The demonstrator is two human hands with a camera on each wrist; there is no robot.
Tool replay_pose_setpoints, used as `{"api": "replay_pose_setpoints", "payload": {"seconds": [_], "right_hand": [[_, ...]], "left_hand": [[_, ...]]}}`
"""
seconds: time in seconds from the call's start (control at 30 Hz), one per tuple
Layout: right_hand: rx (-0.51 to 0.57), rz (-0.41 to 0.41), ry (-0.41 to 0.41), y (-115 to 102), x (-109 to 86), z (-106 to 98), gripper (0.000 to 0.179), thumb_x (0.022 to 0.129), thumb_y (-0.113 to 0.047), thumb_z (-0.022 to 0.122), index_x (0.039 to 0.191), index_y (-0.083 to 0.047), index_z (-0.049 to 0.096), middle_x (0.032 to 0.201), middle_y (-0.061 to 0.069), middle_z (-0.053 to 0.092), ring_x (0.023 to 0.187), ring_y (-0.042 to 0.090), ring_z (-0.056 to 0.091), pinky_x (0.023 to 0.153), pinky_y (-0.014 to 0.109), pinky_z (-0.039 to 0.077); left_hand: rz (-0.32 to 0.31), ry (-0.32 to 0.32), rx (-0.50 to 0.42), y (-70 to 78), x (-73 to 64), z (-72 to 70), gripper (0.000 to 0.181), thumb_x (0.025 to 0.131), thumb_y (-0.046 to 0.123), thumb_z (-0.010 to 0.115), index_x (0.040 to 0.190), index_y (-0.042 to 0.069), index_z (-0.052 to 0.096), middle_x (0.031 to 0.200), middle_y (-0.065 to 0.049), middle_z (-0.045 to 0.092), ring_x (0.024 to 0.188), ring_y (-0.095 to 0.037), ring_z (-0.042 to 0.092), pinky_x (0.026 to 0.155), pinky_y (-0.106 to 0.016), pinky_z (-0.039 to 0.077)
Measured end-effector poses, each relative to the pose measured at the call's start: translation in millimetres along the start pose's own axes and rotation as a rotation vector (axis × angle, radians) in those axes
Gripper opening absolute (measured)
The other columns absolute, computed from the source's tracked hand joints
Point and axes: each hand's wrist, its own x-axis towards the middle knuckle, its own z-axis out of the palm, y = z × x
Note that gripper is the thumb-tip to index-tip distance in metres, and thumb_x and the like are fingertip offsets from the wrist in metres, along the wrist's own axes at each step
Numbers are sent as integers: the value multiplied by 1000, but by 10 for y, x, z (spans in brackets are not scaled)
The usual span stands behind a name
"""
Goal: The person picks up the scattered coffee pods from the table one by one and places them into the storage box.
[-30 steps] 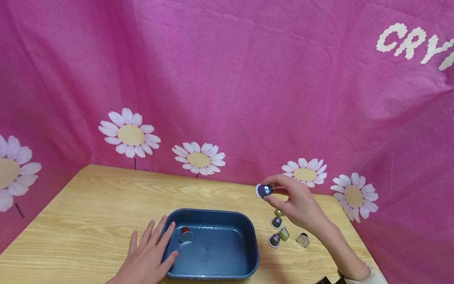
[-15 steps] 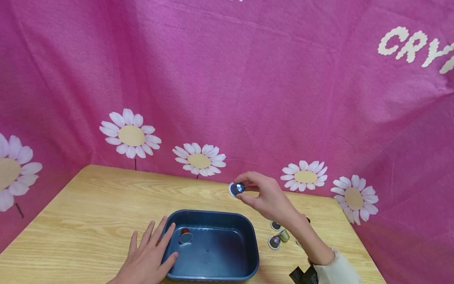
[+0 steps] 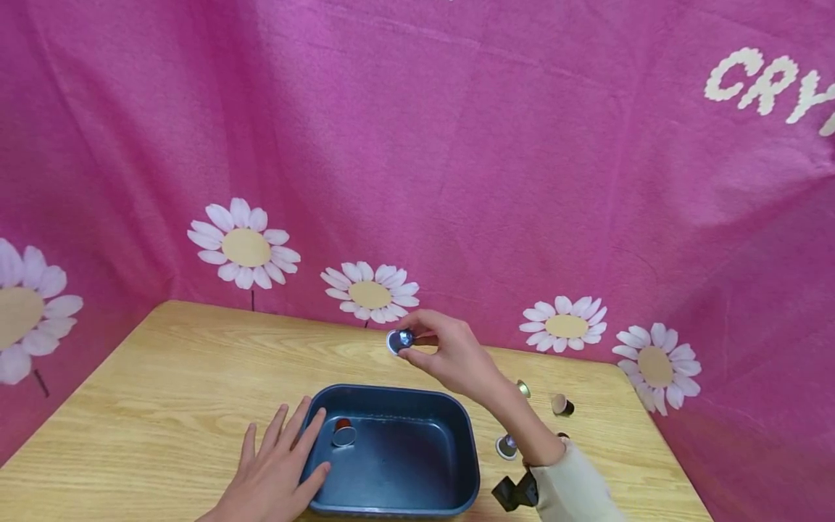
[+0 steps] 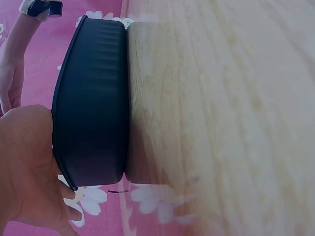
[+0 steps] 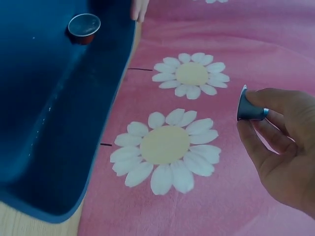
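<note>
Near: the left hand (image 3: 277, 464), unchanged, lies spread with straight fingers, touching the rim of the dark blue basin (image 3: 404, 467) at the basin's 9 o'clock; it grips nothing. Inside the basin, a red coffee capsule (image 3: 343, 433) lies at 10 o'clock. Outside, a purple coffee capsule (image 3: 505, 447) rests on the tabletop (image 3: 196, 377) at 3 o'clock.

Farther: the right hand (image 3: 450, 355) has travelled from about 2 o'clock to 12 o'clock, beyond the far rim. It pinches a blue coffee capsule (image 3: 400, 341) between thumb and fingers, flange toward 9 o'clock. Judged from this shift, the capsule is in mid-carry, not yet set down. It is apart from the basin, about 2 o'clock from the left hand.

Farthest: a pink daisy-printed backdrop (image 3: 457, 181).
</note>
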Motion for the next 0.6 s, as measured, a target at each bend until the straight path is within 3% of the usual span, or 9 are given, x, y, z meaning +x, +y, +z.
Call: {"api": "replay_pose_setpoints", "payload": {"seconds": [0.33,0.6], "right_hand": [[68,-38,8,54,202,173,29,85,0,78,111,-6,69,104,3,69,91,16,69,87,33,56],[100,-42,5,182,250,364,29,84,1,78,111,-5,69,103,4,69,92,17,70,87,30,55]], "left_hand": [[-17,-27,3,5,21,-17,75,94,49,63,154,12,39,163,-14,23,143,-49,18,103,-79,4],[-32,-49,-1,14,14,-22,76,93,50,63,154,12,39,163,-14,23,143,-49,18,103,-79,3]]}}
